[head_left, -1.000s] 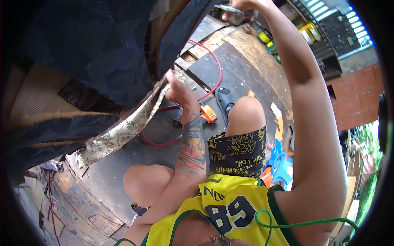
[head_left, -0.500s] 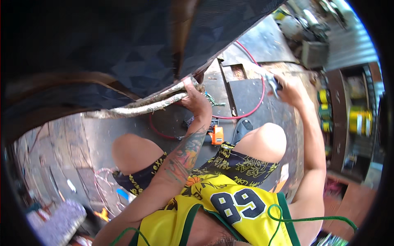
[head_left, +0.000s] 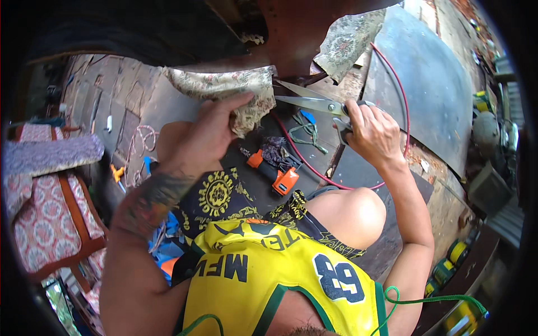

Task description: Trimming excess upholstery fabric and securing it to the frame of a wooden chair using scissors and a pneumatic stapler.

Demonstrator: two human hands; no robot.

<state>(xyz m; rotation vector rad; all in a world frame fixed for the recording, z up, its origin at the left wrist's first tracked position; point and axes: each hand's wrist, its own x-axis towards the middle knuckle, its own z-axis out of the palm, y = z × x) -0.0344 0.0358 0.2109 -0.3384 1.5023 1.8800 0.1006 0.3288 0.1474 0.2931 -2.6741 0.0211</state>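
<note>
My left hand (head_left: 216, 126) is closed on a flap of floral fabric (head_left: 255, 89) that hangs along the lower edge of an upholstered furniture piece with a dark underside (head_left: 140, 42). In my right hand (head_left: 372, 131) is a pair of scissors (head_left: 314, 103), fingers through the dark handles. Its blades are spread and point left, their tips close to the fabric's right edge; whether they touch it I cannot tell. A second floral flap (head_left: 353, 42) hangs from the brown part (head_left: 294, 42) of the furniture, beyond the scissors.
An orange and black power tool (head_left: 286, 180) lies on the floor between my knees, near a red hose (head_left: 408, 103) that curves to the right. Green cord (head_left: 308, 134) lies beside it. Patterned cushions (head_left: 50, 218) stand at the left. A dark floor sheet (head_left: 420, 84) spreads at the right.
My right hand has brought the scissors left to the fabric, with the blades now apart. My left hand has shifted left and lower on the fabric. The view has turned, showing the furniture's brown part.
</note>
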